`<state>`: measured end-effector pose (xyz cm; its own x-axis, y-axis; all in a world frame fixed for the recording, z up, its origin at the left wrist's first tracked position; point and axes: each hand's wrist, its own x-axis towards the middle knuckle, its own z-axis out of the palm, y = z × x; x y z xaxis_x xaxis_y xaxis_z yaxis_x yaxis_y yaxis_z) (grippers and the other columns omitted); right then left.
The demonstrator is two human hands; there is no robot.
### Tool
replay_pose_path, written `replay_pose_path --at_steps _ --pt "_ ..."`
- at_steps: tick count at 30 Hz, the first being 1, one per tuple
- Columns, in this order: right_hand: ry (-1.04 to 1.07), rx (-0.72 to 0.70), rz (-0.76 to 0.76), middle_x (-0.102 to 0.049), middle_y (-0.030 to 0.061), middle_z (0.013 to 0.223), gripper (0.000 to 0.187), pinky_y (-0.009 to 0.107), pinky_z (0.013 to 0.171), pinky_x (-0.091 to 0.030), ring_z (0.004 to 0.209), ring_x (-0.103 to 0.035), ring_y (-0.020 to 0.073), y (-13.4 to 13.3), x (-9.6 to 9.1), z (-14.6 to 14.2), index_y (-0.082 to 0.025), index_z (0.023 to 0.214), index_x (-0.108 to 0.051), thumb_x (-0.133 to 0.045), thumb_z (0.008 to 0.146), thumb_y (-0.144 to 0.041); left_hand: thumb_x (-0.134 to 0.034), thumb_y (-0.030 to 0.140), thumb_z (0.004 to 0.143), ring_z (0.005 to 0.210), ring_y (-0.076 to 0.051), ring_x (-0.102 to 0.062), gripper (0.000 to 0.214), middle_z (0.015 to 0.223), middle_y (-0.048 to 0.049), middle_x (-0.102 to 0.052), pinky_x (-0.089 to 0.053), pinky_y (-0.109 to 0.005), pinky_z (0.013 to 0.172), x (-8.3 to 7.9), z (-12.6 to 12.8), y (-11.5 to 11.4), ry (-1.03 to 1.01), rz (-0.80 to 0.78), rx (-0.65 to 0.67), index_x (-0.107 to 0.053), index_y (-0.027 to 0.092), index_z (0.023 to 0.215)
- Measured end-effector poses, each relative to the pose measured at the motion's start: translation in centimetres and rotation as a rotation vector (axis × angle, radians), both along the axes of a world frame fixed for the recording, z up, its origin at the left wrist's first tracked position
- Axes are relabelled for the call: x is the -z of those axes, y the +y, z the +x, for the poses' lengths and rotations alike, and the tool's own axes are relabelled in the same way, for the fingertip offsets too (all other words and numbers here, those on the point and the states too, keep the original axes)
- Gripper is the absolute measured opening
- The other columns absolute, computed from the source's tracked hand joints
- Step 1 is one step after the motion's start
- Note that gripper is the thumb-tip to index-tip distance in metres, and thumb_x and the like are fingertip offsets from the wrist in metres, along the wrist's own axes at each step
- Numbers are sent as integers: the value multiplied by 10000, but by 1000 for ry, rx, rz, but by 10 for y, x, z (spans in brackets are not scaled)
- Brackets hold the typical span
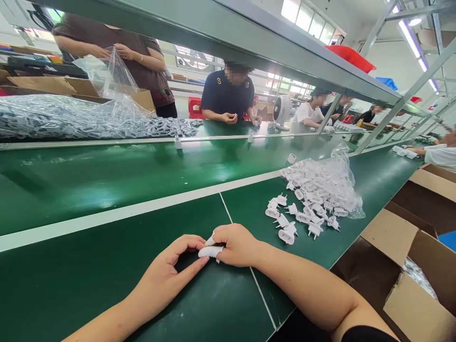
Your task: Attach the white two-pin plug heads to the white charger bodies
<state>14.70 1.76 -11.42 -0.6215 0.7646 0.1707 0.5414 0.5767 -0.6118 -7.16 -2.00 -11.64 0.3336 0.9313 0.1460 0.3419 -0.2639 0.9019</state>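
Observation:
Over the green bench, my left hand [178,261] and my right hand [237,244] meet with their fingertips together. White coverings, like tape or finger cots, wrap the right thumb [210,251] and index finger. Both hands are closed in a pinch around a small thing, mostly hidden by the fingers, so its kind cannot be made out. Beyond my right hand lies a loose heap of white plug pieces with pins [308,213]. More of them spill from a clear plastic bag [331,183].
A green conveyor belt [142,166] runs behind a pale strip [142,204], carrying a few small white pieces. Open cardboard boxes [388,237] stand at the right below the bench edge. Across the belt, people work near a bagged pile of grey-white parts [89,118] and a fan [282,110].

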Motion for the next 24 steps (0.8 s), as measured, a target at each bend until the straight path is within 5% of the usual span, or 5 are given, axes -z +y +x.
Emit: replay_pose_path --at_steps 24 --pt "-6 -9 16 -637 -15 749 107 243 638 -395 679 -555 120 -1 -1 1 -181 893 -781 -773 926 -282 -660 566 1000 995 -204 -712 265 1141 -16 -737 -582 -273 900 17 -5 0 -58 -8 30 -747 320 1052"
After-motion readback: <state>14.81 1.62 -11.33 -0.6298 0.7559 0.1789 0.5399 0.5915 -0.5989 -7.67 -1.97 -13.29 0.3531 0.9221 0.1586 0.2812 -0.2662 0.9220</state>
